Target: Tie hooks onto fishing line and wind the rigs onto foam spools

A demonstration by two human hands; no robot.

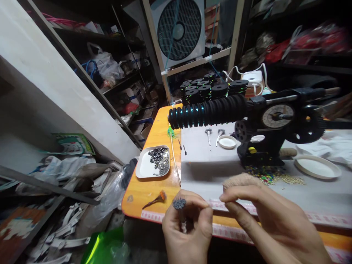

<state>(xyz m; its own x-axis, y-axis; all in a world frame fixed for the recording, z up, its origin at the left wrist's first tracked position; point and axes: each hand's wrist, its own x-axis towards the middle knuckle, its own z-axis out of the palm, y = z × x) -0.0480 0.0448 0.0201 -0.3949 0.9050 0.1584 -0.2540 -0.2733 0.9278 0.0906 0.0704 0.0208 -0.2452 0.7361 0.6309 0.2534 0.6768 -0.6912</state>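
Note:
My left hand [189, 223] is closed round a small bundle [179, 204] with a knobbly dark grey head and a pale stem. The head sticks up above the curled fingers, and the thumb and forefinger tips meet on the right. My right hand [271, 216] is held just beside it, thumb and forefinger pinched together. Anything between those tips is too small to make out. A rough beige wrapping [242, 180] appears to cover one of its fingers. Two similar grey-headed bundles [208, 135] lie on the grey sheet, and an orange-headed one [159, 198] lies near the table's left edge.
A black geared winder [275, 121] carrying a row of spools [209, 112] stands across the table. Behind it are several more spools [204, 88]. A white tray [143, 169] holds small dark and metallic parts. Coloured beads [265, 176] and a shallow dish [317, 167] are on the right.

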